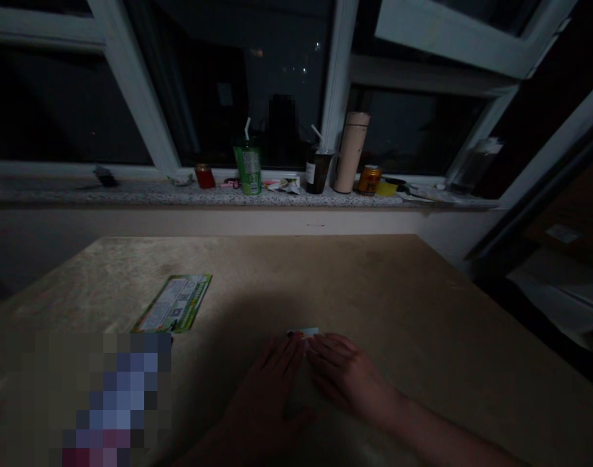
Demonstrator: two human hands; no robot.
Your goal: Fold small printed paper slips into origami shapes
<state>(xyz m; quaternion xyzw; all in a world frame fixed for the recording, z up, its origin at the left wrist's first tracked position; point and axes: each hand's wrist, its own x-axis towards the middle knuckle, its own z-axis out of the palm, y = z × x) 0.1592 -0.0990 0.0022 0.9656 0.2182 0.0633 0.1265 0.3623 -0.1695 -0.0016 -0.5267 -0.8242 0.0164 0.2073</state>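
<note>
A small printed card or piece of paper (306, 331) lies on the brown tabletop (364, 279), its upper edge showing white with some colour. My left hand (271, 383) rests flat at its left side, fingers stretched forward and thumb spread out to the right. From the right, my right hand (342, 370) reaches over the card's other side, palm down, its fingers extended and lying flat close together. Between them the fingers of both hands cover most of the card. The light is dim, so the card's print cannot be read.
Further left on the table lies a green printed packet (174, 303), with a pixelated patch (116, 402) below it. Behind the table, the speckled windowsill (281, 200) holds a green cup (249, 167), a dark cup (318, 170), a pink flask (352, 152), an orange can (369, 179) and a red jar (205, 176).
</note>
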